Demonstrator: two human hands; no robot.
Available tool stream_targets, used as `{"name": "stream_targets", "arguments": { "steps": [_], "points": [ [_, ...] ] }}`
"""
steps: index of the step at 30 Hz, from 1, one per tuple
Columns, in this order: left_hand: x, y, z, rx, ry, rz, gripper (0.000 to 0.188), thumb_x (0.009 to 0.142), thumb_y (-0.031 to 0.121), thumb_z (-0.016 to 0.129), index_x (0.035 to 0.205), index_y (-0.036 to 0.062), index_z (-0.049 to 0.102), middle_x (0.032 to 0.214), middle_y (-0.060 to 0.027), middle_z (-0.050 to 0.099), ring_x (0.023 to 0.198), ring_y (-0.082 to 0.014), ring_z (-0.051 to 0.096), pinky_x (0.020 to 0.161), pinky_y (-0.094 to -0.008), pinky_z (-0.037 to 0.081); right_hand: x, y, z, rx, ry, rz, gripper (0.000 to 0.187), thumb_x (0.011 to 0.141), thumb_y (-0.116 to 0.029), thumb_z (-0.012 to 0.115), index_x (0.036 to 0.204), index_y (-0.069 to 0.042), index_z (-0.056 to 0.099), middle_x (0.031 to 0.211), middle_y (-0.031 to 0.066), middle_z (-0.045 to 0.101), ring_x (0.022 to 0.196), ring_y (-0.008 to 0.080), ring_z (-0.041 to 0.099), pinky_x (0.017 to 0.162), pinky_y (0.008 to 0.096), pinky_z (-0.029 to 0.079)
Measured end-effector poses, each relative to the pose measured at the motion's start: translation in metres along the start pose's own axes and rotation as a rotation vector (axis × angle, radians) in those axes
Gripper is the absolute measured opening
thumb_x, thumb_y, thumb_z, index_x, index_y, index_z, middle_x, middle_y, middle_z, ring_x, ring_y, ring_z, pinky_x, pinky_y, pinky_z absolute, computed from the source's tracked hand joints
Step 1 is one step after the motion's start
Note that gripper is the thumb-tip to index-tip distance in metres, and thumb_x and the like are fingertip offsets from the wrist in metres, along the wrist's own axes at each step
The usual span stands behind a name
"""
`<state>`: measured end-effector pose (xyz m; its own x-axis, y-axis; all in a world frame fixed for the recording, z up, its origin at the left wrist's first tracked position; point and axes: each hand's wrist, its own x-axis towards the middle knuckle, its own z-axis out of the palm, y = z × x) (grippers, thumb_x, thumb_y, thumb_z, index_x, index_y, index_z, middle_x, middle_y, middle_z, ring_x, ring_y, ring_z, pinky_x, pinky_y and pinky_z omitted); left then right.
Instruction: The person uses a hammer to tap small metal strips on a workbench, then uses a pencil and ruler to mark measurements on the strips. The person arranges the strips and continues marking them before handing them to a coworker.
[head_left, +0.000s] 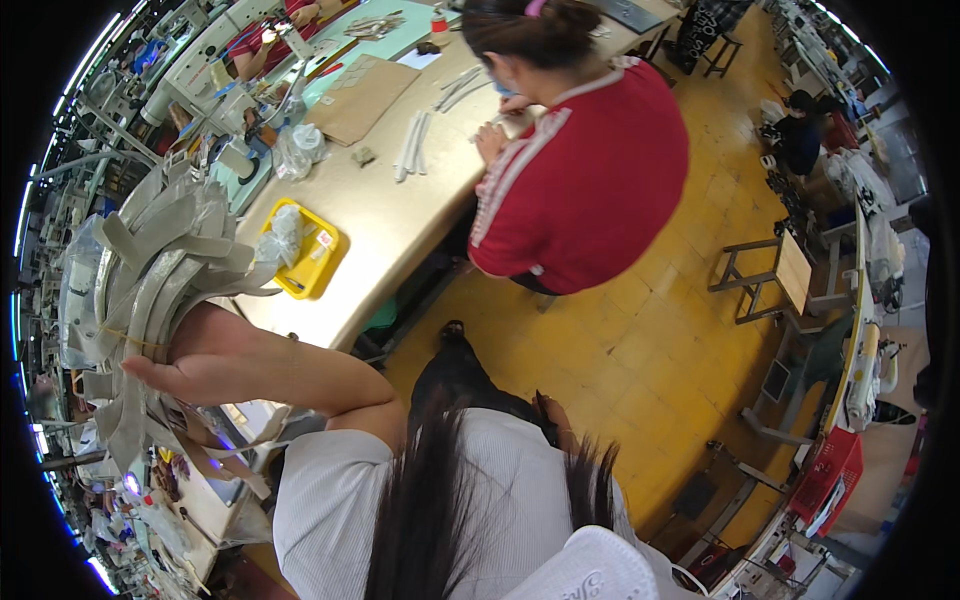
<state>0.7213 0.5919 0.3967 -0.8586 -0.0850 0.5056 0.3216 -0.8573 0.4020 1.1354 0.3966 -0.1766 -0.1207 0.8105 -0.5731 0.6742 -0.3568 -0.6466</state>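
At the left, my left hand (195,362) is wrapped round a large bundle of grey-beige strips (165,245). The strips are long, flat and curved, and a thin yellowish tie runs round them near my thumb. Loose ends hang below the hand, and clear plastic (82,290) shows on the bundle's far left side. Most of my fingers are behind the strips. Low beside my hip, a bit of my right hand or wrist (563,428) shows next to something dark; its fingers are hidden.
A long pale worktable (375,235) carries a yellow tray (325,262) with plastic bags, a brown cardboard sheet (365,98) and thin white strips (412,148). A co-worker in red (600,180) sits at its right edge. A wooden stool (792,275) and a red basket (830,475) are farther right.
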Motion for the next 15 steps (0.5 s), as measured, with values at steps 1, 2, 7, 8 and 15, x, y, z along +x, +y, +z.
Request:
{"name": "stream_targets", "arguments": {
  "steps": [1,2,7,8,15],
  "points": [
    [-0.026,0.018,0.009,-0.009,-0.049,-0.003,0.067,0.098,0.037,0.059,0.148,-0.0009,0.036,0.15,-0.0204,0.042,0.135,-0.033,0.045,0.115,-0.0482,0.035,-0.01,0.012,-0.006,-0.158,-0.025,0.013,0.031,0.097,-0.03,0.052,0.099,-0.003,0.066,0.097,0.025,0.069,0.094,0.0441,0.067,0.08,0.0489,0.053],
    [-0.053,0.036,0.018,-0.004,-0.058,0.013,0.068,0.098,0.038,0.059,0.148,-0.0006,0.036,0.15,-0.0203,0.041,0.136,-0.033,0.045,0.115,-0.0484,0.034,-0.027,0.021,-0.018,-0.117,-0.014,0.064,0.031,0.096,-0.029,0.052,0.1,-0.003,0.067,0.097,0.0251,0.069,0.095,0.0438,0.067,0.082,0.0486,0.053],
    [-0.168,0.106,0.071,-0.073,-0.125,-0.081,0.075,0.097,0.046,0.06,0.15,0.0005,0.033,0.154,-0.0189,0.036,0.139,-0.0328,0.039,0.118,-0.0492,0.029,-0.149,0.123,-0.069,0.03,0.186,0.226,0.033,0.092,-0.028,0.054,0.101,-0.002,0.071,0.095,0.0229,0.071,0.089,0.0378,0.069,0.08,0.0439,0.054],
    [-0.187,0.115,0.077,-0.107,-0.129,-0.143,0.076,0.097,0.046,0.06,0.151,0.0006,0.032,0.155,-0.0187,0.035,0.14,-0.0327,0.038,0.118,-0.0493,0.028,-0.173,0.157,-0.076,0.078,0.226,0.262,0.035,0.09,-0.029,0.054,0.104,0.0,0.07,0.091,0.0206,0.072,0.08,0.0326,0.071,0.074,0.041,0.055],
    [-0.384,0.194,0.144,-0.212,-0.372,-0.737,0.087,0.092,0.054,0.063,0.155,0.0061,0.027,0.158,-0.014,0.033,0.143,-0.0351,0.033,0.12,-0.0515,0.023,-0.284,0.353,-0.072,-0.499,-0.127,0.534,0.035,0.08,-0.036,0.071,0.105,-0.012,0.077,0.113,0.0188,0.071,0.105,0.0345,0.069,0.098,0.0443,0.052]
  ]
}}
